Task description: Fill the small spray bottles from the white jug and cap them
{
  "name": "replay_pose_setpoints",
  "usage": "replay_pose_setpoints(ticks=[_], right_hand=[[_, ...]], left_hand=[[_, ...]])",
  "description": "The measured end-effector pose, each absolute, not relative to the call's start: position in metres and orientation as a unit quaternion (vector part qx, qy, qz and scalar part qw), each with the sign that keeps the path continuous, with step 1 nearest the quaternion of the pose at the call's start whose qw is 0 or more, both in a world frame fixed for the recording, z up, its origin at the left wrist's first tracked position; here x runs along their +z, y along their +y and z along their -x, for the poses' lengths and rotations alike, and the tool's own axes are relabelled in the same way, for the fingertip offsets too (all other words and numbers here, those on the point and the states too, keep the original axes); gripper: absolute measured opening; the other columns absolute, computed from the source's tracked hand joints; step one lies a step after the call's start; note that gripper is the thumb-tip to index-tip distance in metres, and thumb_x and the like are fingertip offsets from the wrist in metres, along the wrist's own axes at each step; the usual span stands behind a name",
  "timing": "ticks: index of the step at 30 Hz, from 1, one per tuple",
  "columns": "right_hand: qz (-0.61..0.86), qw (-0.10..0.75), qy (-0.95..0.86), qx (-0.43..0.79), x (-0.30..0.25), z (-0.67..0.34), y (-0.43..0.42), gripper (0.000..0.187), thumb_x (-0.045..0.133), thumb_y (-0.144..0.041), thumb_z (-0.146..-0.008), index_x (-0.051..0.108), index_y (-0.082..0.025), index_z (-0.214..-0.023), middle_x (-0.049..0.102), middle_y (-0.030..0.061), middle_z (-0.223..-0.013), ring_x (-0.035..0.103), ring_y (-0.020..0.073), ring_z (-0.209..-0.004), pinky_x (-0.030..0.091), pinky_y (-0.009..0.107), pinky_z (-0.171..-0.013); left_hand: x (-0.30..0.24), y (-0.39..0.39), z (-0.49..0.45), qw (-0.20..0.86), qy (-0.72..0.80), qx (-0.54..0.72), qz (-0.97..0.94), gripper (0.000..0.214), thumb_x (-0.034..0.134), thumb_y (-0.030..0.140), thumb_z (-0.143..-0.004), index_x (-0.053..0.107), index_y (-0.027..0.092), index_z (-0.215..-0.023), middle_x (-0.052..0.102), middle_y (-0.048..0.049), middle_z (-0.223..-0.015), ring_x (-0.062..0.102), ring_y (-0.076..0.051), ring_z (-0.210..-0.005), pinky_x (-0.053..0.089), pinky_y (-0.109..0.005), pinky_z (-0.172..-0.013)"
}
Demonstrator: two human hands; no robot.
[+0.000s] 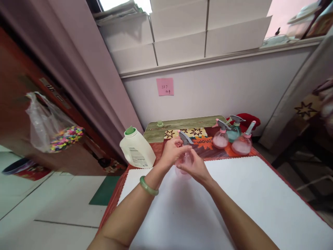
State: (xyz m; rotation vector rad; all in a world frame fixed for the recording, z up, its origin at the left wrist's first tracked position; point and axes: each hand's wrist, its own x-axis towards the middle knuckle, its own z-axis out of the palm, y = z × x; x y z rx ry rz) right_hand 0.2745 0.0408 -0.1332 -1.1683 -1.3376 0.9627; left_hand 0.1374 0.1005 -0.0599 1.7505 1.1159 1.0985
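Observation:
In the middle of the head view a clear pink spray bottle (183, 174) stands on the white sheet, its grey spray head (185, 138) on top. My left hand (171, 152) is closed around the spray head and neck, with a green bangle on that wrist. The fingers of my right hand (195, 167) grip the bottle's body from the right side. Both hands partly cover the bottle, so how the head sits on the neck is hidden. To the left is a cream jug (137, 149) with a green open mouth.
Two pink spray bottles (220, 139) and a green spray bottle (233, 133) stand at the back right. A small green cap (160, 123) lies at the table's back edge. Beyond is a wall with a pink note (165, 86). A bag of colourful pieces (66, 138) hangs at left.

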Motion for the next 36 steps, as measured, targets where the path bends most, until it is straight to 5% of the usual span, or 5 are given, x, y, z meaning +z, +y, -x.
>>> replay_pose_setpoints(ticks=[4,9,25,32,36], right_hand=[[0.471,0.598,-0.472,0.444,-0.127,-0.266,0.029,0.064,0.09,-0.051,-0.07,0.069,-0.021,-0.122,0.078,0.0078,-0.117,0.071,0.0294,-0.11,0.054,0.045,-0.101],[0.413,0.688,-0.341,0.49,-0.118,-0.262,0.018,0.062,0.095,-0.046,-0.064,0.069,-0.023,-0.116,0.08,0.0046,-0.112,0.073,0.025,-0.105,0.056,0.038,-0.098],[0.308,0.711,-0.131,0.619,-0.085,-0.266,0.003,0.056,0.098,-0.059,-0.061,0.053,-0.026,-0.06,0.074,-0.0007,-0.064,0.076,0.023,-0.073,0.063,0.038,-0.079],[0.296,0.699,-0.19,0.623,-0.081,-0.263,-0.009,0.06,0.097,-0.062,-0.061,0.049,-0.026,-0.057,0.07,-0.0016,-0.062,0.078,0.0274,-0.086,0.061,0.043,-0.089],[0.293,0.687,-0.258,0.612,-0.076,-0.264,-0.014,0.062,0.093,-0.068,-0.062,0.049,-0.025,-0.054,0.069,-0.0006,-0.063,0.077,0.0286,-0.092,0.058,0.042,-0.093]], left_hand=[[-0.07,0.072,-0.125,0.384,0.43,0.471,-0.667,0.037,0.082,0.05,-0.08,0.078,0.022,-0.104,0.072,-0.0131,-0.127,0.064,-0.031,-0.127,0.051,-0.045,-0.106],[-0.12,0.022,-0.105,0.379,0.4,0.519,-0.654,0.113,0.093,0.055,-0.068,0.032,0.031,-0.161,0.046,-0.0209,-0.162,0.057,-0.036,-0.141,0.057,-0.049,-0.103],[-0.141,-0.014,-0.088,-0.211,0.195,0.489,-0.824,0.061,0.082,0.018,-0.085,0.053,0.028,-0.138,0.035,-0.0193,-0.168,0.04,-0.041,-0.154,0.047,-0.066,-0.114],[-0.135,-0.018,-0.089,-0.073,0.215,0.536,-0.813,0.075,0.085,0.026,-0.081,0.047,0.031,-0.146,0.055,-0.018,-0.145,0.06,-0.036,-0.132,0.056,-0.059,-0.104],[-0.133,-0.027,-0.096,0.393,0.323,0.565,-0.65,0.075,0.083,0.056,-0.077,0.052,0.027,-0.139,0.068,-0.0134,-0.125,0.073,-0.03,-0.102,0.063,-0.04,-0.072]])
